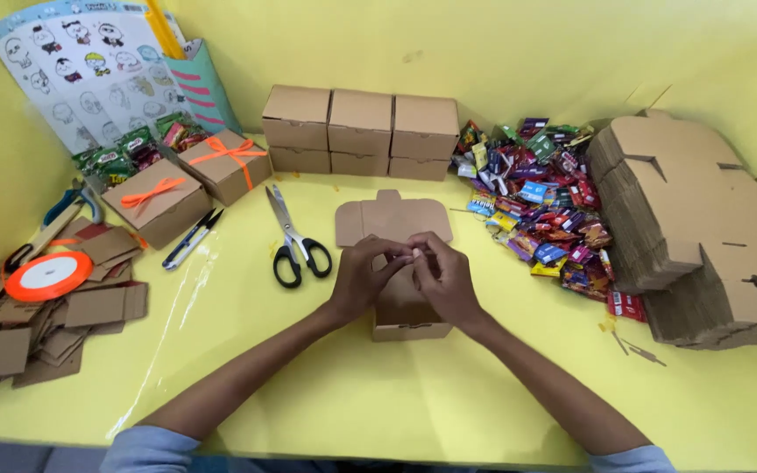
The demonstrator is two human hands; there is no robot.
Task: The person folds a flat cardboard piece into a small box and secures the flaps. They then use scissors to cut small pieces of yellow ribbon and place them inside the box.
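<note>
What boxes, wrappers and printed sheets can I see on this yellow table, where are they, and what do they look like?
Open brown box: centre, under both hands.
Closed brown boxes: back centre, stacked in a row.
Ribbon-tied boxes: back left, brown with orange bows.
Sweet wrappers: right of centre, a many-coloured heap.
Flat cardboard blanks: far right, a brown stack.
Cartoon sticker sheet: back left, pale, leaning on the wall.

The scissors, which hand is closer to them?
Left. The left hand sits just right of the scissors; the right hand is farther right, beyond the left hand.

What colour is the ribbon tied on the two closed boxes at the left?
Orange, tied in bows: one ribbon on the nearer box, another behind it. Head view shows it best.
</note>
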